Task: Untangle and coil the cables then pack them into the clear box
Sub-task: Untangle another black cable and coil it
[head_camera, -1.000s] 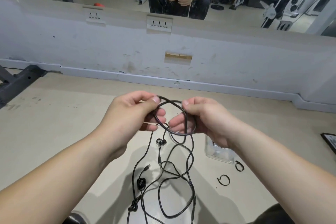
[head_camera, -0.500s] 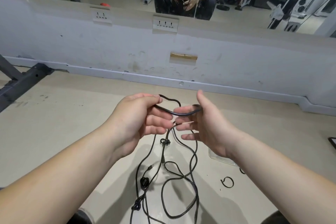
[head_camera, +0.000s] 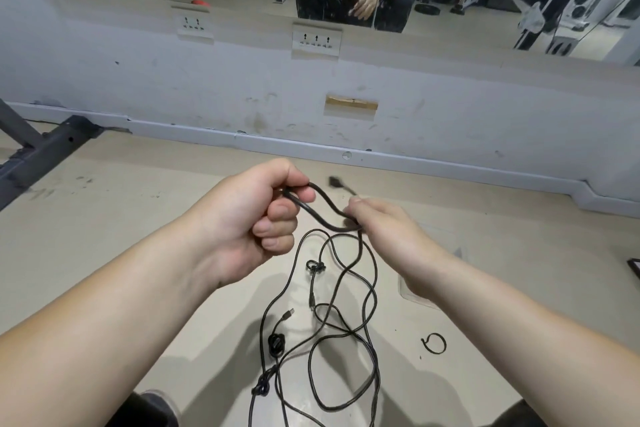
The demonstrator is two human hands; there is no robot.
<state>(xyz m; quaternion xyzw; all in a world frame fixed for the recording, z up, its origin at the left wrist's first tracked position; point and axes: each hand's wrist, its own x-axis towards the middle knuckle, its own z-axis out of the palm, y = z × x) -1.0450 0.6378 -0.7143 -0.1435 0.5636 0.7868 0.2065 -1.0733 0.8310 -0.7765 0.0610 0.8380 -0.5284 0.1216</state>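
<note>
My left hand (head_camera: 252,218) grips a black cable (head_camera: 320,211) with curled fingers at its left end. A short wavy stretch of it runs across to my right hand (head_camera: 388,236), which holds it near the plug end (head_camera: 337,182) that sticks out past the fingers, blurred. Below both hands the remaining cables (head_camera: 332,333) hang and lie in tangled loops on the floor, with several small knots and a loose connector. The clear box (head_camera: 415,295) sits on the floor, mostly hidden behind my right forearm.
A black open ring tie (head_camera: 434,343) lies on the floor at the right. A grey wall with sockets and a mirror rises ahead. A dark metal frame (head_camera: 41,149) stands at the far left, and a dark flat object (head_camera: 634,270) at the right edge.
The loop held between my hands has opened out into a wavy strand. The hands have drawn apart, and the plug end now sticks out beyond my right fingers.
</note>
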